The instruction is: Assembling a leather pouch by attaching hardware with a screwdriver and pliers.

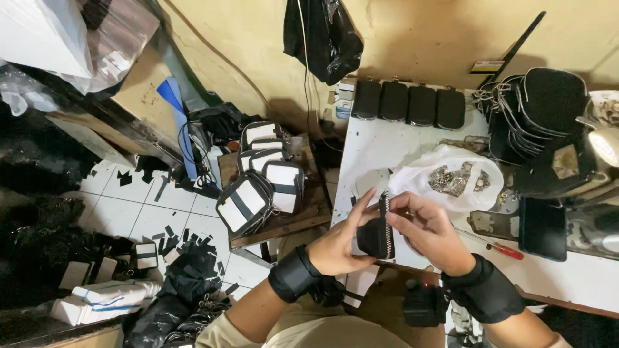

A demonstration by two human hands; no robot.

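Observation:
A small black zippered pouch (376, 237) is held between both hands over the near edge of the white worktable (374, 151). My left hand (342, 241) cups its left side and bottom, thumb up along the edge. My right hand (429, 231) grips the right side, with its fingers pinching the silver zipper (387, 212) at the top. Both wrists wear black bands.
A clear plastic bag of small metal parts (454, 179) lies behind the hands. A row of black pouches (408, 103) lines the table's far edge, and a stack of black pieces (535, 113) sits at right. A red-handled screwdriver (500, 248) and a dark phone (543, 227) lie nearby. White-and-black cases (258, 183) fill a low wooden stand at left.

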